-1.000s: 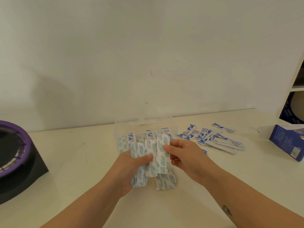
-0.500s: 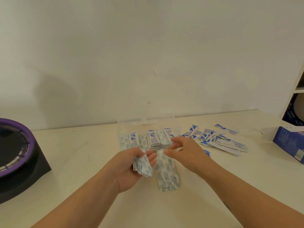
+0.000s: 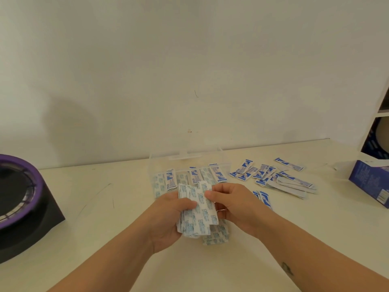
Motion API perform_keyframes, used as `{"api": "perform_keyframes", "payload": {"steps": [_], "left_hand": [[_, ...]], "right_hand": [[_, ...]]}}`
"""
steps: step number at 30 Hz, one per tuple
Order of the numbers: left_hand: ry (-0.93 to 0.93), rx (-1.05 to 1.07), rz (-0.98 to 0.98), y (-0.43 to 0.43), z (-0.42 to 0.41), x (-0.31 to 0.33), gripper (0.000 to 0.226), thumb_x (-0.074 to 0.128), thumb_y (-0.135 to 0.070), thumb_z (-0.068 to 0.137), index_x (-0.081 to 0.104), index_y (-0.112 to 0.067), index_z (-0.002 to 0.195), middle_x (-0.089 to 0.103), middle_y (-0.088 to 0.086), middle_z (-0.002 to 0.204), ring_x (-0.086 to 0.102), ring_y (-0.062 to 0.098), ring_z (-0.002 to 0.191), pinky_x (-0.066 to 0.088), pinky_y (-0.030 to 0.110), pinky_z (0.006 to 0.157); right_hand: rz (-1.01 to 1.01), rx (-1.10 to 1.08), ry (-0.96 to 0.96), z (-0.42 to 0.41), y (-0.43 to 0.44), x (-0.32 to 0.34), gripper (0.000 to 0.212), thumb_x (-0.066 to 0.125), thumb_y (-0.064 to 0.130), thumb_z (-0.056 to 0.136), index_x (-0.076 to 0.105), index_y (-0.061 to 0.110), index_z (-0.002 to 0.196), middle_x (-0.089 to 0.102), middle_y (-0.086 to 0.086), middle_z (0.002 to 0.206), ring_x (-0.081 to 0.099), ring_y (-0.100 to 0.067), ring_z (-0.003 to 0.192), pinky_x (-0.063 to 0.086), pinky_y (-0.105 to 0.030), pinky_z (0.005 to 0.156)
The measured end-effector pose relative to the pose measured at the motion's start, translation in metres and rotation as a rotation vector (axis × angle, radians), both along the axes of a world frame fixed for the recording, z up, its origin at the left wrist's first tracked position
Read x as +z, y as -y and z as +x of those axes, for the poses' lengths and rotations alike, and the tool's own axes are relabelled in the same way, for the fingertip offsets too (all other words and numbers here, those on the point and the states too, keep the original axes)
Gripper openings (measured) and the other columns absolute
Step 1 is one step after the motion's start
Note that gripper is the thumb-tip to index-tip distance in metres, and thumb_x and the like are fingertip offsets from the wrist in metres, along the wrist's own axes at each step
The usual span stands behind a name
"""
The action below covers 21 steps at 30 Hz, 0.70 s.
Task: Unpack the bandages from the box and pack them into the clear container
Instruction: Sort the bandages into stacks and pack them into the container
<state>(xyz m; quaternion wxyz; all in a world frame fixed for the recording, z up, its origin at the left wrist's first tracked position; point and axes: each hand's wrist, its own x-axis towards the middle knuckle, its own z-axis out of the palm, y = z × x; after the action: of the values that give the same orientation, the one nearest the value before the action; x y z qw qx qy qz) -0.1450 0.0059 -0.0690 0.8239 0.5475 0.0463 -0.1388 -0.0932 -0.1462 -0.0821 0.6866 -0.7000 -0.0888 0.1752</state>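
Observation:
My left hand grips a fanned stack of wrapped bandages just in front of the clear container. My right hand pinches the top bandage of that stack between thumb and fingers. A few more bandages lie on the table under the stack. Inside the container stand several bandages leaning against its front wall. The blue bandage box lies at the right edge of the table.
Loose bandages lie scattered on the cream table right of the container. A black device with a purple ring sits at the far left. A white shelf unit stands at the far right.
My hands came together again: the left hand's small bundle is now a taller fanned stack, and the right hand moved back from the container to pinch its top bandage.

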Motion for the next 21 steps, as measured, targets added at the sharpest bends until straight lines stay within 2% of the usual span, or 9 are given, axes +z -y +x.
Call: {"api": "perform_keyframes", "payload": {"steps": [4, 7, 10, 14, 18, 21], "left_hand": [[0.035, 0.042, 0.071, 0.001, -0.002, -0.006, 0.029, 0.053, 0.001, 0.089, 0.060, -0.007, 0.116, 0.071, 0.016, 0.101, 0.071, 0.030, 0.088, 0.059, 0.036, 0.060], [0.026, 0.076, 0.034, 0.002, -0.002, -0.007, 0.027, 0.052, -0.002, 0.091, 0.060, -0.007, 0.116, 0.071, 0.016, 0.103, 0.070, 0.031, 0.090, 0.059, 0.037, 0.060], [0.008, 0.073, -0.080, 0.002, -0.001, -0.003, 0.028, 0.039, 0.001, 0.094, 0.058, -0.006, 0.113, 0.070, 0.017, 0.105, 0.069, 0.031, 0.095, 0.058, 0.041, 0.068], [0.118, 0.027, 0.010, 0.005, -0.003, -0.005, 0.029, 0.041, 0.000, 0.096, 0.058, -0.007, 0.119, 0.070, 0.016, 0.108, 0.068, 0.031, 0.098, 0.059, 0.041, 0.074], [0.115, 0.074, 0.023, 0.006, -0.003, -0.009, 0.028, 0.048, -0.004, 0.094, 0.059, -0.008, 0.120, 0.070, 0.016, 0.107, 0.068, 0.032, 0.097, 0.059, 0.043, 0.072], [0.078, 0.124, -0.064, 0.008, -0.002, -0.007, 0.028, 0.041, -0.001, 0.096, 0.059, -0.006, 0.116, 0.070, 0.017, 0.105, 0.068, 0.033, 0.096, 0.059, 0.044, 0.070]], "right_hand": [[0.028, 0.036, -0.002, -0.003, -0.002, 0.000, 0.011, 0.064, 0.014, 0.087, 0.068, 0.007, 0.095, 0.073, -0.011, 0.094, 0.069, -0.027, 0.089, 0.054, -0.041, 0.087], [0.009, 0.018, 0.026, -0.004, -0.004, -0.001, 0.012, 0.064, 0.012, 0.086, 0.067, 0.006, 0.096, 0.073, -0.010, 0.096, 0.070, -0.026, 0.089, 0.055, -0.044, 0.086], [0.057, -0.033, -0.005, -0.002, -0.003, -0.002, 0.013, 0.062, 0.011, 0.088, 0.066, 0.005, 0.099, 0.072, -0.010, 0.097, 0.070, -0.023, 0.088, 0.057, -0.039, 0.082], [0.158, 0.010, -0.050, -0.006, -0.003, -0.001, 0.016, 0.060, 0.012, 0.089, 0.067, 0.008, 0.103, 0.074, -0.007, 0.095, 0.071, -0.018, 0.085, 0.057, -0.033, 0.074], [0.175, 0.017, -0.050, -0.008, -0.008, -0.003, 0.019, 0.057, 0.014, 0.092, 0.065, 0.011, 0.109, 0.073, -0.006, 0.101, 0.069, -0.020, 0.093, 0.056, -0.039, 0.082], [0.243, -0.025, -0.097, -0.008, -0.010, -0.006, 0.019, 0.054, 0.011, 0.093, 0.064, 0.010, 0.109, 0.072, -0.008, 0.102, 0.069, -0.023, 0.095, 0.056, -0.042, 0.083]]}}
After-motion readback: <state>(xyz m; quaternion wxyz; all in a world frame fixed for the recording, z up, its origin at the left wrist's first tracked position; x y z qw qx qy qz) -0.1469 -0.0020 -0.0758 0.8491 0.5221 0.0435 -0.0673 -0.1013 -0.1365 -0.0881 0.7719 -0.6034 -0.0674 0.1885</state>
